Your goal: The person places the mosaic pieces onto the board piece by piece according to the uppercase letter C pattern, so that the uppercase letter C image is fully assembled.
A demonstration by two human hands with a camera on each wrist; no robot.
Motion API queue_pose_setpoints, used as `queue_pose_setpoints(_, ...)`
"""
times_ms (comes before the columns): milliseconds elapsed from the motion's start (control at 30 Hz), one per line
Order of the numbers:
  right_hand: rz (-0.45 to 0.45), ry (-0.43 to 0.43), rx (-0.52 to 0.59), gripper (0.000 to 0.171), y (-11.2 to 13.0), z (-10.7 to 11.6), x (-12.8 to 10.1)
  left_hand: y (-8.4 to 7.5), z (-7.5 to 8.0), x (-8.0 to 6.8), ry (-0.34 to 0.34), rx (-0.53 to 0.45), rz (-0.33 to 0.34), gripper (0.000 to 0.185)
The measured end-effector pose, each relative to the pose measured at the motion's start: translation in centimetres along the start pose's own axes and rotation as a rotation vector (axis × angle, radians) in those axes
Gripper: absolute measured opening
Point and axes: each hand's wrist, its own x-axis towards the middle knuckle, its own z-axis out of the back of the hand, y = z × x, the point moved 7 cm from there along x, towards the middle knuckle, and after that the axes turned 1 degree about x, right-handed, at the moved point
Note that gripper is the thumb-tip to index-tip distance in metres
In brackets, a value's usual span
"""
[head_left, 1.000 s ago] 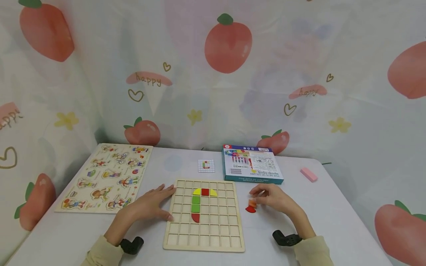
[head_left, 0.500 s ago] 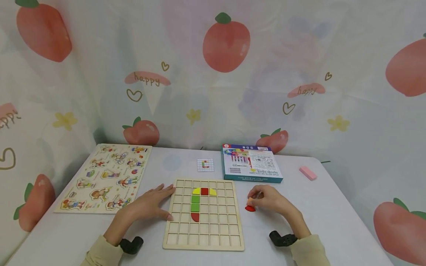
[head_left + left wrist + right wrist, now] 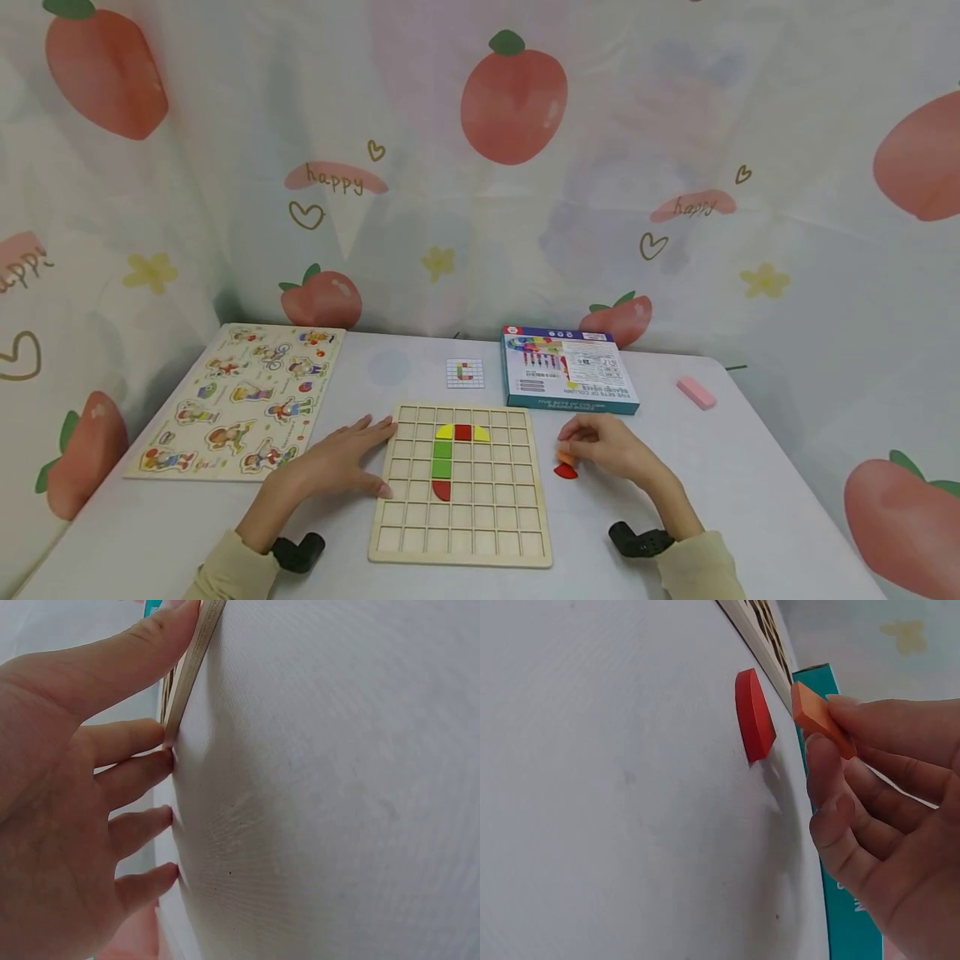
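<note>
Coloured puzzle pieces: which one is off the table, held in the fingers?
The orange piece, pinched by the right hand. The red piece lies loose on the table; the others sit in the grid board.

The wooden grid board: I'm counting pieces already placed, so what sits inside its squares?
In the wooden grid board lie six pieces: yellow, red, yellow across the top, then two green and a red one running down. The left hand presses its left edge and covers no squares.

sleeves (image 3: 228, 575): pale yellow-beige, long | wrist cameras (image 3: 297, 552): black, one per wrist | hands bare
</note>
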Motion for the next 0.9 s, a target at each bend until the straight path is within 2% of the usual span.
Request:
queue_pose_setpoints(233, 0.069, 0.039, 0.122, 0.023, 1.4, -0.6, -0.1, 0.0, 0.0, 0.0, 0.001, 0.002, 0.003, 0.096)
queue_pose_setpoints(633, 0.1, 0.118, 0.179, 0.026, 3.9, -2.8, -0.2, -0.1, 0.1, 0.0, 0.008, 0.012, 0.014, 0.095)
queue_pose_setpoints(900, 0.1, 0.157, 0.187, 0.03, 4.6, -3.8, -0.1, 0.0, 0.1, 0.0, 0.009, -0.001, 0.015, 0.096)
